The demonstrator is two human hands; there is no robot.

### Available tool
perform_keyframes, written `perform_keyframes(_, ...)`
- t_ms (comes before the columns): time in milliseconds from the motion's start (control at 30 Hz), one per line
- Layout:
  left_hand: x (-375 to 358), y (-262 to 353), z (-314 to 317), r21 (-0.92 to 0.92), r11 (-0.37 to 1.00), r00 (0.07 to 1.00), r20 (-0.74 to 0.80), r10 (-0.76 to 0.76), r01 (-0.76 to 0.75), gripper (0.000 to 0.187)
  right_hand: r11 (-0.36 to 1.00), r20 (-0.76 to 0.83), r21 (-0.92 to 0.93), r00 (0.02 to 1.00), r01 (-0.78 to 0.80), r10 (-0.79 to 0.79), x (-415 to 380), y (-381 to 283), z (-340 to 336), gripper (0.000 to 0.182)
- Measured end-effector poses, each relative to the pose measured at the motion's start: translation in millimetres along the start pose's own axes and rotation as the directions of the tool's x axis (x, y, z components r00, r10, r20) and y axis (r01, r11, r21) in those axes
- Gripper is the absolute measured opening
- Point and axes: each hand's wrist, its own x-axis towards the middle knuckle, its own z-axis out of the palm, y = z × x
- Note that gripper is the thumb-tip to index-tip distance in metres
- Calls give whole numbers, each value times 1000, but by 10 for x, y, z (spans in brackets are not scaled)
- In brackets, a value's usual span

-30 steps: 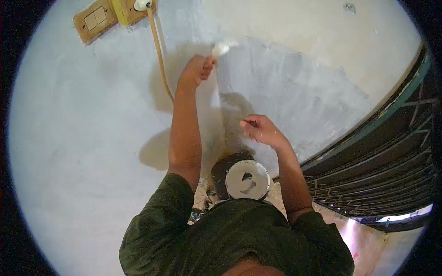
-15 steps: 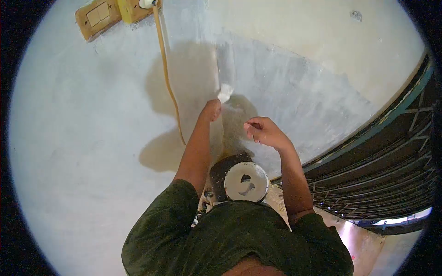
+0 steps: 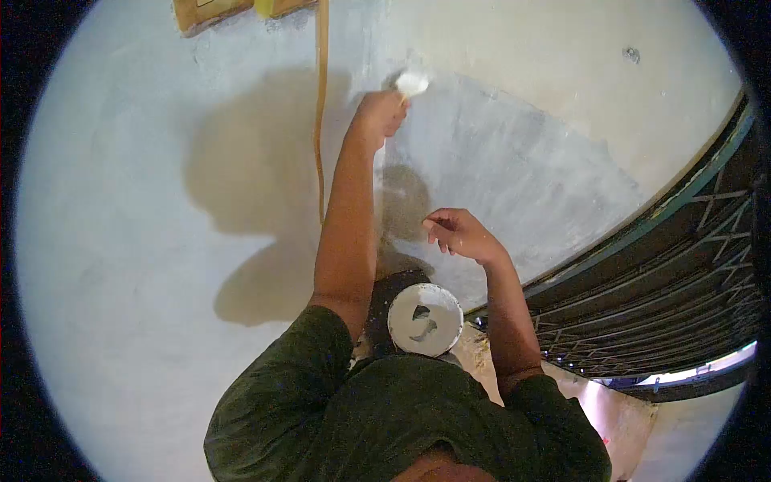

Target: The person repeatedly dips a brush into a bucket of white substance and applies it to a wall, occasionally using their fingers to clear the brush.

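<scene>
My left hand (image 3: 381, 119) is raised high against the wall (image 3: 241, 104) near the corner, its fingers closed around a paintbrush. The white, paint-covered head of the paintbrush (image 3: 413, 83) meets or nearly meets the wall above my knuckles and looks slightly blurred. Lower and to the right, my right hand (image 3: 459, 233) hovers in the air with loosely bent fingers apart and nothing in it. Below both hands stands a round bucket (image 3: 451, 308) with a white-smeared rim. White paint coats its inside, with a dark patch showing in it.
A yellowish cable (image 3: 321, 120) hangs down the wall left of my left arm, from switch and socket plates (image 3: 210, 14) at the top. Dark folding metal grille (image 3: 658, 297) runs along the right side. A grey wet-looking patch (image 3: 522, 153) covers part of the right wall.
My left hand has moved up the wall with the paintbrush, and the brush head has turned rightward. My right hand stays almost in place. The view has tilted slightly, so the switch plates sit higher.
</scene>
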Motion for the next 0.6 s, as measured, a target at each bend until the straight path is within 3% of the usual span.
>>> perform_keyframes(67, -170, 211, 56, -230, 969, 993, 56, 100, -85, 12, 998, -43, -4, 997, 65, -66, 42, -10, -9, 26)
perform_keyframes(167, -9, -48, 116, -284, 953, 989, 74, 128, -102, 14, 998, -100, 44, 994, 51, -46, -30, -113, 18, 27)
perform_keyframes(233, 285, -552, 243, -116, 993, 987, -159, -22, 4, 17, 998, -109, 48, 994, 33, -28, -86, -90, 39, 27)
perform_keyframes(300, 347, -1135, 325, -222, 974, 985, -174, 8, -47, 31, 998, -114, 54, 993, 16, -10, -144, -34, 70, 27)
perform_keyframes(367, 611, -1918, 215, -33, 997, 976, -203, -75, 70, 26, 998, -121, 65, 993, 3, 5, -187, 35, 102, 27)
perform_keyframes(433, 586, -2541, 144, 234, 963, 959, -276, -62, 129, 22, 997, -132, 76, 991, -10, 20, -208, 77, 144, 28)
perform_keyframes(500, 254, -2680, 112, 140, 884, 870, -303, -390, 445, 21, 995, -138, 93, 990, -26, 39, -210, 153, 215, 28)
perform_keyframes(533, 149, -2751, 79, 140, 883, 869, -301, -393, 448, 21, 992, -130, 122, 990, -42, 58, -192, 204, 258, 28)
perform_keyframes(600, 63, -2797, -29, 173, 894, 906, 15, -423, 414, 19, 987, -120, 152, 991, -46, 65, -131, 223, 303, 28)
